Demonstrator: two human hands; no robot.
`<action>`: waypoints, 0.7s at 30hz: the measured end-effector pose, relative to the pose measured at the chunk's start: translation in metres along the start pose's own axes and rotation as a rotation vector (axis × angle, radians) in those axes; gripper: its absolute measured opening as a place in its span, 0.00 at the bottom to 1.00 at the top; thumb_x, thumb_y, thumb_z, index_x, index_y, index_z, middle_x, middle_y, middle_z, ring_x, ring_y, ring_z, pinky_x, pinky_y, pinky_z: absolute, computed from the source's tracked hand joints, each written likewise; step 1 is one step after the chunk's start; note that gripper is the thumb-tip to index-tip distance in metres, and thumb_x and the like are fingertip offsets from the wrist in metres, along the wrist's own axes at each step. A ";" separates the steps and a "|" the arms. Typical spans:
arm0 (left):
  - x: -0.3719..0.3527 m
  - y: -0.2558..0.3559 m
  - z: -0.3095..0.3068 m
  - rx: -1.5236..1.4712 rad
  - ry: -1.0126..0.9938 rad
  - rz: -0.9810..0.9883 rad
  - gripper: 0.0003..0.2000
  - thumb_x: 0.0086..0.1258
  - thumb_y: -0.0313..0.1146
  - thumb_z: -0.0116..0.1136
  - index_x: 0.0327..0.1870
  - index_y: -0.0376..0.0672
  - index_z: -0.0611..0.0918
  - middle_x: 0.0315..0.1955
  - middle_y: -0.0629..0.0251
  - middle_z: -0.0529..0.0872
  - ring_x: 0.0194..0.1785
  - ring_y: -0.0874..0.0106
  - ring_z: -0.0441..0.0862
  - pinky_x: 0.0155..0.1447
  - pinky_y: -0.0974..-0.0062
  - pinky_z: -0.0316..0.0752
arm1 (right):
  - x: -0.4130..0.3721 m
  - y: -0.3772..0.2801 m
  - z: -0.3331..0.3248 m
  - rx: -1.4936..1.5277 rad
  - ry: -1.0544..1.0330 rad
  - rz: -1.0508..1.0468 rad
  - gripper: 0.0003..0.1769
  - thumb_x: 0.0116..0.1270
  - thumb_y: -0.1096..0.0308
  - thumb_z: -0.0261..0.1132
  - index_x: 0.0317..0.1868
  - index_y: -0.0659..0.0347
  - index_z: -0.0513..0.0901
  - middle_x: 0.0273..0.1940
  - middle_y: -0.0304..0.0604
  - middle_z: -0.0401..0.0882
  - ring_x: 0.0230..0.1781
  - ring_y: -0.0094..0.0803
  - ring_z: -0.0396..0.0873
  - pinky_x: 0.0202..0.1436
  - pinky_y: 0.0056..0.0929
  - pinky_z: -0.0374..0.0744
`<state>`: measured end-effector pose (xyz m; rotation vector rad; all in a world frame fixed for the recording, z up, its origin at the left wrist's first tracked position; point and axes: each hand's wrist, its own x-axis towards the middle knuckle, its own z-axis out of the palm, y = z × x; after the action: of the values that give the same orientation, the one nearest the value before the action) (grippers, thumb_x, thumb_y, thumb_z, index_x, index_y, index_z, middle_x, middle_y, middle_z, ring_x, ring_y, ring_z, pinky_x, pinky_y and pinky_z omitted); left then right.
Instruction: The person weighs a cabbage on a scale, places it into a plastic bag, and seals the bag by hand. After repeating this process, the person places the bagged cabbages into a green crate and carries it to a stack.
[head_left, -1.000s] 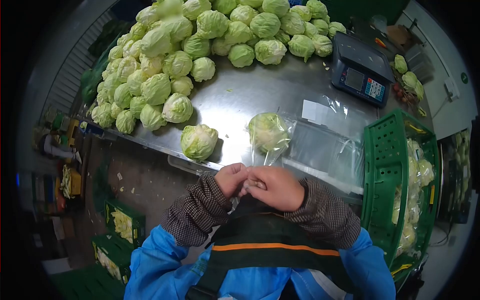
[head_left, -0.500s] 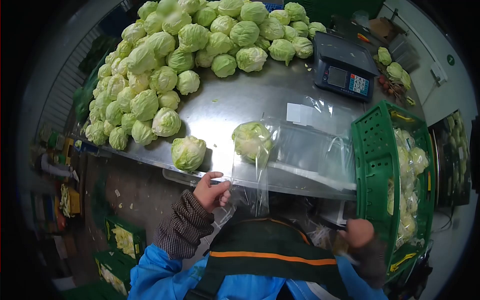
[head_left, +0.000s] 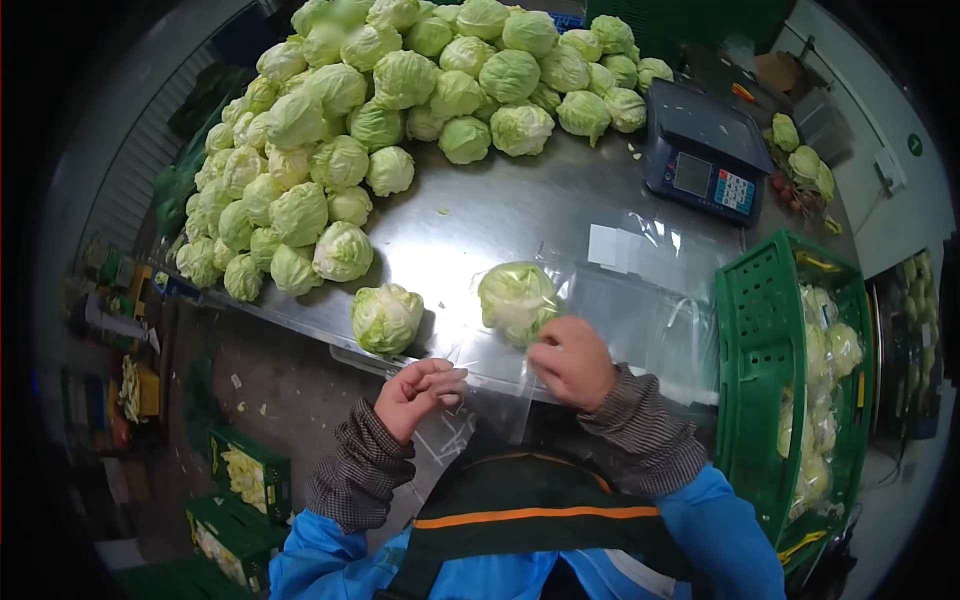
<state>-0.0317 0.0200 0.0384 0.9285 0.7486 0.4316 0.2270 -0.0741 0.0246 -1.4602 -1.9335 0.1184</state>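
A head of iceberg lettuce (head_left: 517, 302) sits inside a clear plastic bag (head_left: 497, 395) near the table's front edge, and the bag's loose end hangs over that edge towards me. My left hand (head_left: 415, 395) is closed, its bent fingertips at the left side of the bag's loose end. On the other side my right hand (head_left: 578, 362) is closed at the bag's right side, just below the bagged head; its fingertips are partly hidden. A bare lettuce head (head_left: 387, 319) lies to the left, just beyond my left hand.
A big heap of lettuce heads (head_left: 300, 150) covers the table's (head_left: 450, 210) back left. A weighing scale (head_left: 705, 150) stands at the back right. Flat clear bags (head_left: 640, 300) lie right of centre. A green crate (head_left: 750, 350) with bagged heads stands at the right; green crates (head_left: 235, 540) sit lower left.
My right hand has come up from the lower right to the bag's right side. My left hand stays by the bag's left side. The view has shifted slightly.
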 end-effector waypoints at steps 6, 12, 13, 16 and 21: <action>0.075 0.014 -0.023 0.357 0.409 0.336 0.05 0.66 0.26 0.58 0.40 0.36 0.79 0.37 0.68 0.81 0.41 0.80 0.76 0.47 0.83 0.71 | 0.001 0.063 -0.011 0.615 0.338 0.437 0.04 0.65 0.72 0.55 0.35 0.62 0.76 0.35 0.39 0.72 0.36 0.29 0.71 0.43 0.26 0.71; 0.184 0.063 0.001 -0.208 0.221 0.536 0.05 0.72 0.31 0.49 0.41 0.39 0.72 0.28 0.66 0.76 0.34 0.74 0.77 0.46 0.73 0.75 | 0.082 0.096 -0.016 1.215 0.743 0.799 0.11 0.71 0.66 0.50 0.31 0.61 0.72 0.25 0.32 0.69 0.27 0.20 0.70 0.32 0.23 0.74; 0.193 0.064 0.002 -0.178 0.257 0.462 0.05 0.73 0.32 0.47 0.38 0.41 0.71 0.24 0.67 0.74 0.28 0.75 0.74 0.41 0.71 0.76 | 0.078 0.106 -0.010 1.163 0.796 0.859 0.11 0.70 0.66 0.51 0.29 0.60 0.69 0.23 0.33 0.68 0.21 0.20 0.70 0.24 0.23 0.73; 0.194 0.045 0.012 -0.098 0.378 0.216 0.11 0.73 0.40 0.47 0.32 0.44 0.70 0.20 0.71 0.68 0.23 0.79 0.68 0.28 0.77 0.70 | 0.044 0.096 0.006 0.935 0.706 1.062 0.11 0.69 0.66 0.51 0.28 0.60 0.68 0.21 0.34 0.66 0.18 0.21 0.70 0.19 0.23 0.71; 0.207 -0.021 -0.005 0.578 0.433 0.043 0.17 0.70 0.45 0.51 0.29 0.38 0.73 0.14 0.63 0.71 0.20 0.73 0.70 0.28 0.71 0.68 | -0.007 0.070 0.031 0.723 0.586 1.369 0.11 0.69 0.66 0.51 0.29 0.61 0.71 0.17 0.35 0.65 0.18 0.24 0.69 0.20 0.26 0.70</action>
<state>0.1043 0.1416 -0.0614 1.4140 1.2906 0.4691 0.2664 -0.0450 -0.0339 -1.7152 -0.1296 0.7876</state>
